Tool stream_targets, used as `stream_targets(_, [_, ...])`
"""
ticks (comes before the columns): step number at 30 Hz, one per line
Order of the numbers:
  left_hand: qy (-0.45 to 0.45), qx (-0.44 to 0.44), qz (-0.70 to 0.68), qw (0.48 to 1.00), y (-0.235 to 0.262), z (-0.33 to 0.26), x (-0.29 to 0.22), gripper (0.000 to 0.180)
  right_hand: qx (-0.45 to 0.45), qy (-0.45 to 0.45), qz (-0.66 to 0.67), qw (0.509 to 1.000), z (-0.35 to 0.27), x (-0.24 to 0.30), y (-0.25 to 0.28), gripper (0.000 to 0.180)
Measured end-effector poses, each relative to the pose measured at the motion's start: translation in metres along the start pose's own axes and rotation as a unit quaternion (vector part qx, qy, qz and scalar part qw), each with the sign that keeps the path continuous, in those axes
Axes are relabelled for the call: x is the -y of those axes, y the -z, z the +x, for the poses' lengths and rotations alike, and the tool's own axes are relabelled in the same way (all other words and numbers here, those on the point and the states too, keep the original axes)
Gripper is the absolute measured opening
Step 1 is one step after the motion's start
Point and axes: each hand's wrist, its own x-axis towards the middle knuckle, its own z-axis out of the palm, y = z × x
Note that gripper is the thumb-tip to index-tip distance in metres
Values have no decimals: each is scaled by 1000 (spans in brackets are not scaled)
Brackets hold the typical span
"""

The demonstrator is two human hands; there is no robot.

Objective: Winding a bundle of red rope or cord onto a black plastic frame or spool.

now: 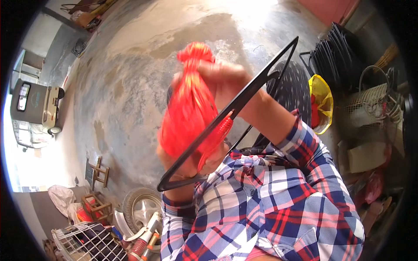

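A bundle of shiny red-orange strands [191, 104] is raised in front of me, smeared by motion and gathered into a tuft at its top. My right hand [222, 80] is closed round its narrow upper part. At the lower end, my left hand [211, 165] has its fingers curled in on the red strands, partly hidden by the bundle and a black bar. That bar belongs to a slim black frame [204, 132], pointed at its upper end, which slants across my forearms. Tight red winding [224, 127] shows beside the bar.
A yellow bag [326, 93] with red contents stands right, below a stack of black frames [335, 56]. A white wire basket [374, 98] is farther right. Lower left are a wheel [141, 211], wooden stools [96, 206] and a wire crate [93, 239]. A vehicle [37, 102] stands far left.
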Motion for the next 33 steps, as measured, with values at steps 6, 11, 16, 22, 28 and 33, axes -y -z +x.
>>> stream_targets(6, [20, 10, 76, 997, -2, 8, 2, 97, 28, 64, 109, 992, 22, 38, 36, 35])
stream_targets(11, [4, 21, 113, 993, 3, 9, -8, 89, 91, 102, 233, 963, 29, 37, 89, 34])
stream_targets(16, [-50, 20, 154, 987, 10, 0, -27, 68, -83, 103, 55, 990, 11, 13, 90, 36])
stream_targets(22, [-80, -61, 149, 984, 34, -10, -41, 62, -14, -78, 147, 986, -32, -27, 55, 45])
stream_targets(28, [-75, -112, 109, 985, 56, -16, -51, 57, -157, -88, 33, 983, -35, -37, 30, 36])
stream_targets(33, [-87, -129, 10, 988, 84, -28, -51, 52, -157, -73, 50, 984, -30, -46, 47, 36])
